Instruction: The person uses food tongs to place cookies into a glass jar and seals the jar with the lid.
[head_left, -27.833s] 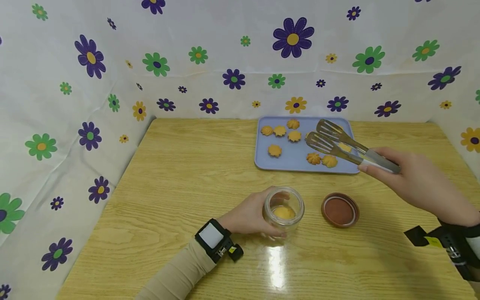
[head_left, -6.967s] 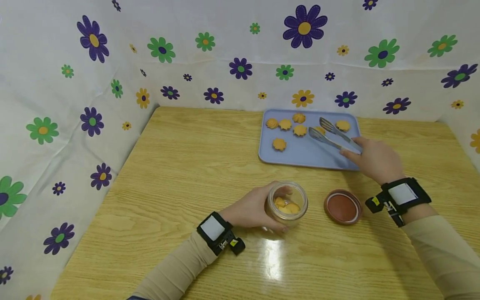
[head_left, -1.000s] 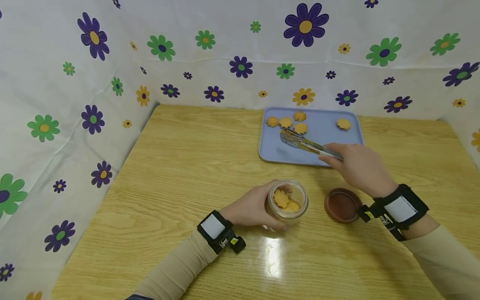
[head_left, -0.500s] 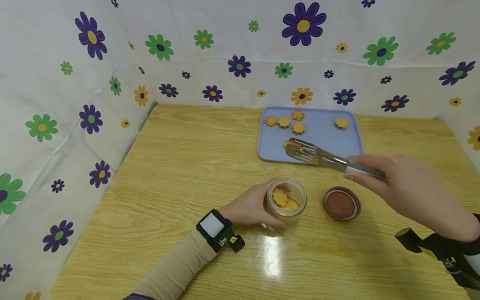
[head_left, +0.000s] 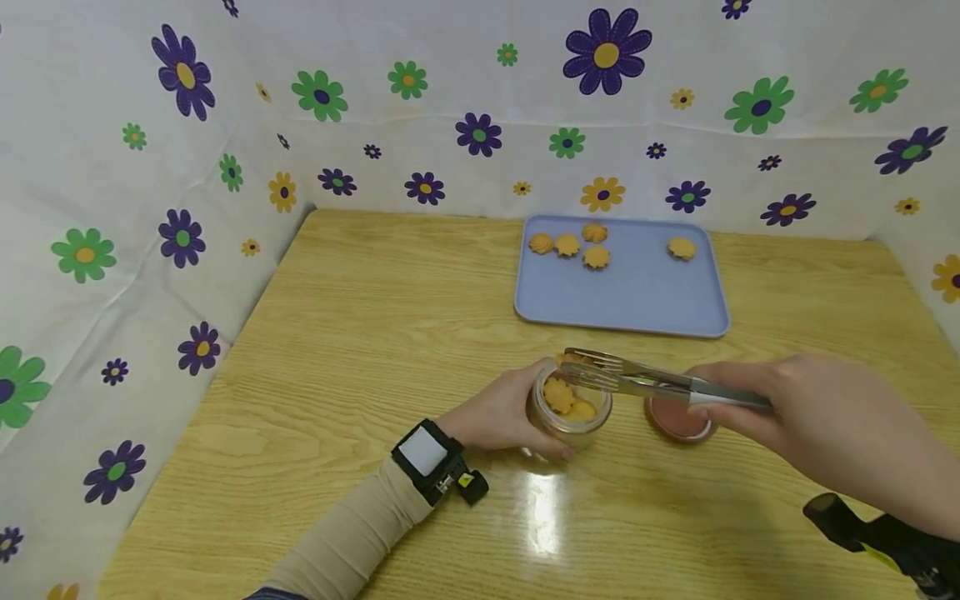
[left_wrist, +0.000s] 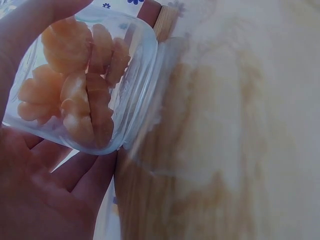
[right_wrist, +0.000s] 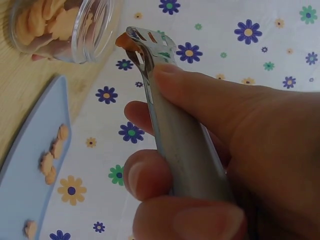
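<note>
My left hand (head_left: 510, 417) grips a clear glass jar (head_left: 573, 437) from its left side. Several golden cookies (left_wrist: 75, 85) lie inside the jar, seen through its wall in the left wrist view. My right hand (head_left: 802, 408) holds metal tongs (head_left: 652, 382) by their grey handle, with the slotted ends pressed close together. A cookie (right_wrist: 125, 42) is pinched between those ends, and in the head view it hangs over the jar's mouth at the far rim. Behind the tongs, a reddish-brown lid (head_left: 678, 421) lies on the table, partly covered.
A blue tray (head_left: 637, 300) sits at the table's back edge with several cookies (head_left: 596, 257) on it, most grouped at its left and one at the right. A flower-print cloth (head_left: 480, 75) rises behind the wooden table (head_left: 360, 333).
My right hand has lifted a cookie off the tray's front left with the tongs and brought it over the jar. Since the oldest frame, more cookies are in the jar and fewer on the tray.
</note>
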